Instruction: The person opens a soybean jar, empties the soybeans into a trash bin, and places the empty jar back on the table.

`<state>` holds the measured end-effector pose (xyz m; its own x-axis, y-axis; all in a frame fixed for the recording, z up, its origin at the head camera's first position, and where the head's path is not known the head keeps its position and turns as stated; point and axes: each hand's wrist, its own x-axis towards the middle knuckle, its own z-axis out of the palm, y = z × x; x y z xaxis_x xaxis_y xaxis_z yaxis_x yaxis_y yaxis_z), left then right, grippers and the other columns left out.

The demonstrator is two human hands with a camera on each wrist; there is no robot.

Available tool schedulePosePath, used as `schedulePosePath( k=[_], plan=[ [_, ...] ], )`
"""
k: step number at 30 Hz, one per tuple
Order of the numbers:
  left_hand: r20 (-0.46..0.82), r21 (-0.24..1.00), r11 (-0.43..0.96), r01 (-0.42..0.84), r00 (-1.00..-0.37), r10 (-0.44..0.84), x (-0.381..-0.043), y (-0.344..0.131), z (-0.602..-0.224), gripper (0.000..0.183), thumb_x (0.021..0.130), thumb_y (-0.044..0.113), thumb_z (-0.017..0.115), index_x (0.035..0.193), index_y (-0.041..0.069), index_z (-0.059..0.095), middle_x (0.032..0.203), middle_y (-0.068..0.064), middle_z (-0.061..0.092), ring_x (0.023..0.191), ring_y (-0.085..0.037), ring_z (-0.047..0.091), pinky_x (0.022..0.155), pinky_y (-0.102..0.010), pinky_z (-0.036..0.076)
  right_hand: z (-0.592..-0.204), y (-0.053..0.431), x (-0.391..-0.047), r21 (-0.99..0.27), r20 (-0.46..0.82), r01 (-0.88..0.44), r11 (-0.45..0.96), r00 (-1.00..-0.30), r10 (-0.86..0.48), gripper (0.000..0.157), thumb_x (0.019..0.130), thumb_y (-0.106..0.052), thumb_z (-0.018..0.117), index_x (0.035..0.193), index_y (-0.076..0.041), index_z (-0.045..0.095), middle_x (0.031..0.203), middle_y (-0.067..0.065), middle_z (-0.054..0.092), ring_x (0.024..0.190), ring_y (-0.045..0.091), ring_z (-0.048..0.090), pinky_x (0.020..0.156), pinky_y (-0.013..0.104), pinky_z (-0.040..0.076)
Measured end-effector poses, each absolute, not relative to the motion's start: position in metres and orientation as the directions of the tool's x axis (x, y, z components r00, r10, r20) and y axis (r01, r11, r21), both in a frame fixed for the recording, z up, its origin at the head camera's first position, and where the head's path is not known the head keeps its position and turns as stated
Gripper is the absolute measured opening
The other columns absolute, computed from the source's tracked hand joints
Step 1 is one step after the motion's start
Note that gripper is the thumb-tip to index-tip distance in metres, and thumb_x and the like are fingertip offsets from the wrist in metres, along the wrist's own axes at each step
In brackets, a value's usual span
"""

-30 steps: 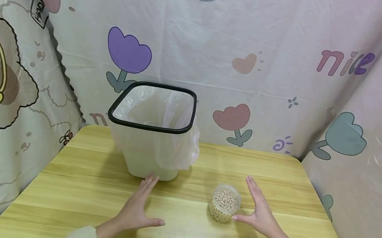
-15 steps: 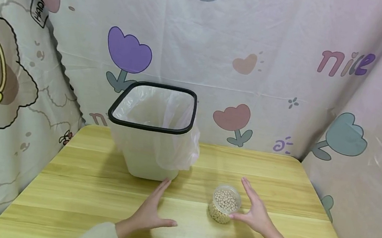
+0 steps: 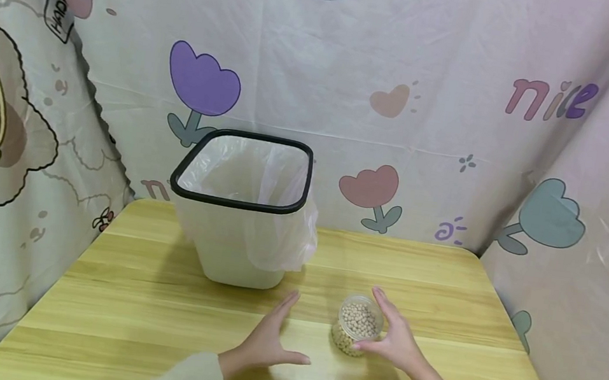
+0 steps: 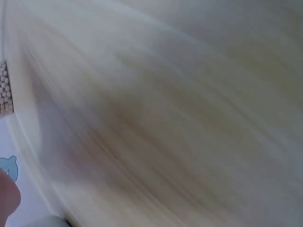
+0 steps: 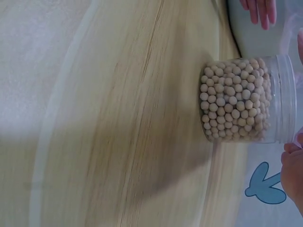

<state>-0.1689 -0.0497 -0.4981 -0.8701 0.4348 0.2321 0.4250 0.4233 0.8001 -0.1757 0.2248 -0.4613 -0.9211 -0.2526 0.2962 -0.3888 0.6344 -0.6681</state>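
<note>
A clear round jar (image 3: 357, 328) full of small beige balls stands upright on the wooden table, right of the middle. My right hand (image 3: 391, 339) is spread at its right side, thumb in front and fingers behind; whether it touches the jar I cannot tell. In the right wrist view, right-hand fingertips (image 5: 292, 163) appear close to the lid end of the jar (image 5: 236, 100). Left of the jar, my left hand (image 3: 266, 339) is held over the table with thumb and fingers apart, holding nothing. The left wrist view is blurred and catches only the jar's edge (image 4: 5, 90).
A pale waste bin (image 3: 234, 242) with a black rim and a plastic liner stands at the back left of the table (image 3: 112, 293). Printed curtains (image 3: 443, 60) hang behind and at both sides of the table.
My left hand has moved right, from in front of the bin toward the jar. The right hand has shifted left, closer around the jar, which stays in place.
</note>
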Motion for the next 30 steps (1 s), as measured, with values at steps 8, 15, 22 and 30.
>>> schedulePosePath(
  k=[8,15,22,30],
  plan=[
    [0.224,0.818,0.396,0.418,-0.865,0.45,-0.174,-0.027,-0.502,0.109,0.063,0.042,0.079,0.143,0.002,0.017,0.149,-0.018,0.018,0.134,-0.038,0.024,0.103,-0.058,0.029,-0.462,0.22,-0.179,-0.669,0.291,-0.394,0.63,-0.919,-0.265,0.109,0.049,-0.036,0.085,0.138,-0.001,0.032,0.141,0.025,0.03,0.126,0.046,0.032,0.098,0.062,0.028],
    [0.199,0.821,0.404,0.404,-0.865,0.46,-0.178,-0.01,-0.508,0.111,0.06,0.044,0.079,0.143,0.002,0.017,0.148,-0.017,0.021,0.133,-0.037,0.027,0.104,-0.055,0.031,-0.464,0.218,-0.181,-0.654,0.296,-0.397,0.644,-0.918,-0.265,0.106,0.049,-0.035,0.086,0.136,0.0,0.035,0.137,0.027,0.036,0.122,0.048,0.038,0.095,0.063,0.033],
    [0.169,0.814,0.427,0.395,-0.863,0.476,-0.182,0.003,-0.512,0.112,0.059,0.047,0.078,0.142,0.001,0.019,0.147,-0.016,0.024,0.132,-0.037,0.029,0.104,-0.053,0.031,-0.466,0.219,-0.183,-0.63,0.306,-0.399,0.666,-0.916,-0.259,0.102,0.05,-0.036,0.085,0.134,-0.003,0.039,0.135,0.025,0.041,0.119,0.046,0.042,0.093,0.063,0.037],
    [0.149,0.821,0.436,0.369,-0.876,0.46,-0.187,0.017,-0.509,0.112,0.057,0.046,0.08,0.14,-0.002,0.022,0.144,-0.018,0.03,0.131,-0.035,0.033,0.105,-0.048,0.033,-0.467,0.22,-0.184,-0.626,0.314,-0.409,0.664,-0.912,-0.266,0.097,0.052,-0.033,0.085,0.133,-0.001,0.041,0.132,0.025,0.045,0.115,0.045,0.047,0.091,0.06,0.04]
  ],
)
